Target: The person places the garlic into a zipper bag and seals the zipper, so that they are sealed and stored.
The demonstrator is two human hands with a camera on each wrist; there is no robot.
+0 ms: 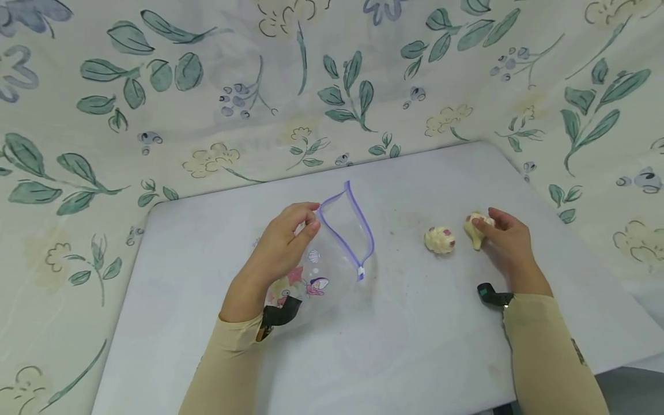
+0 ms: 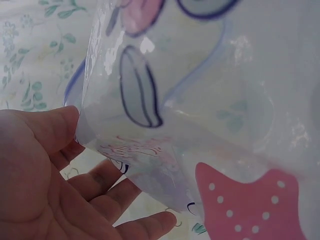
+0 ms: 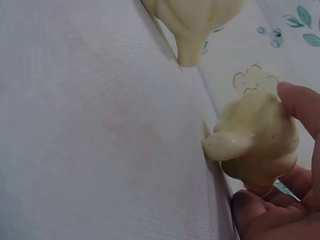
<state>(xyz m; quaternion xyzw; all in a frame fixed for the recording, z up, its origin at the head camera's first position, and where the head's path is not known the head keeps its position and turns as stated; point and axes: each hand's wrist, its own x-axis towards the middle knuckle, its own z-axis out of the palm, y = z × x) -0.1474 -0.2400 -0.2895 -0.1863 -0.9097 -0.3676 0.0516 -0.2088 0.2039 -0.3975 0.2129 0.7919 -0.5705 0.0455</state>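
Observation:
My left hand pinches the rim of a clear zip bag with a purple zip edge, whose mouth gapes to the right. In the left wrist view, thumb and finger of the left hand hold the film of the bag, printed with a pink starfish and shells. My right hand grips a cream, knobbly piece with a stem. The right wrist view shows that piece between thumb and fingers of the right hand, low at the table surface.
A second cream piece with pinkish spots lies on the white table, left of the held one; it shows at the top of the right wrist view. Behind the table hangs leaf-patterned cloth.

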